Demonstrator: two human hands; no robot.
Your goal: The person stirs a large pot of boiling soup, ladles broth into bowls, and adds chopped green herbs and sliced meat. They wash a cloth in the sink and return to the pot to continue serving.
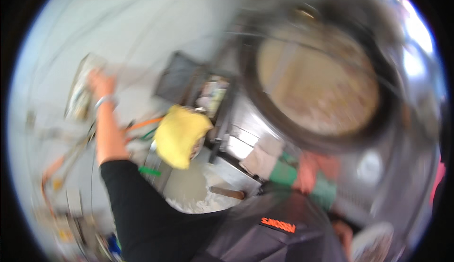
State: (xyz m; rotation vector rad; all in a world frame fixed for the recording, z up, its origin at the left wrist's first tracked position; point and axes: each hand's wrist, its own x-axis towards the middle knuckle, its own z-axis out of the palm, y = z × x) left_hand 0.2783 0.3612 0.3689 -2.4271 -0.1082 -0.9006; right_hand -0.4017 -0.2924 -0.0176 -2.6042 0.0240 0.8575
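Observation:
My left hand, with a band at the wrist, is stretched out to the left against a clear plastic bag by the pale wall; blur hides how the fingers lie. Low at the right, my right hand is at the side of a white bowl with brownish contents and appears to hold it. A large round dark pan holds beige, blurred food. Below it lie a pinkish cloth, a green cloth and a red cloth.
A yellow cloth covers part of a container near the middle. Beside it stands an open dark box with colourful papers. A wooden handle lies over whitish material. Orange hoses run along the wall at the left.

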